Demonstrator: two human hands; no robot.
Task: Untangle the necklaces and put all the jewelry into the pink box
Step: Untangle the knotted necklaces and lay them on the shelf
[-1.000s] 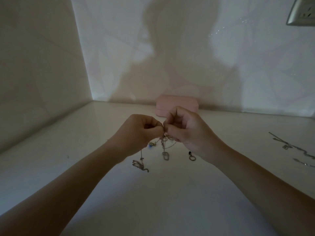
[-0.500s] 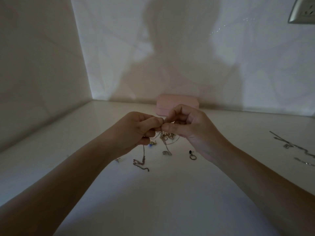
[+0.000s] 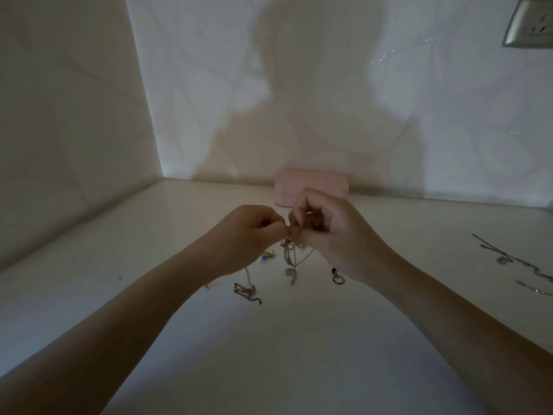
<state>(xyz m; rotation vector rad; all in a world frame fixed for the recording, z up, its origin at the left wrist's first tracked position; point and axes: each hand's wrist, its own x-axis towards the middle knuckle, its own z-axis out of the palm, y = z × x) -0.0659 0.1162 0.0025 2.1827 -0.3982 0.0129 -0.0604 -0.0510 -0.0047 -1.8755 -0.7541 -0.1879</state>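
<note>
Head view: above a white tabletop (image 3: 299, 369), left hand (image 3: 248, 235) and right hand (image 3: 335, 235), fingers curled, pinch the tangled necklaces (image 3: 289, 253) dangling between them, the closed pink box (image 3: 311, 182) sitting beyond against the wall.

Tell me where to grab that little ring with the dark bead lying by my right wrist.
I'd pinch the ring across its open loop, from straight above. It lies flat on the table, apart from the tangled chains, so there's no edge to get under from the side; the dark bead at its far end looks too small to hold.
</note>
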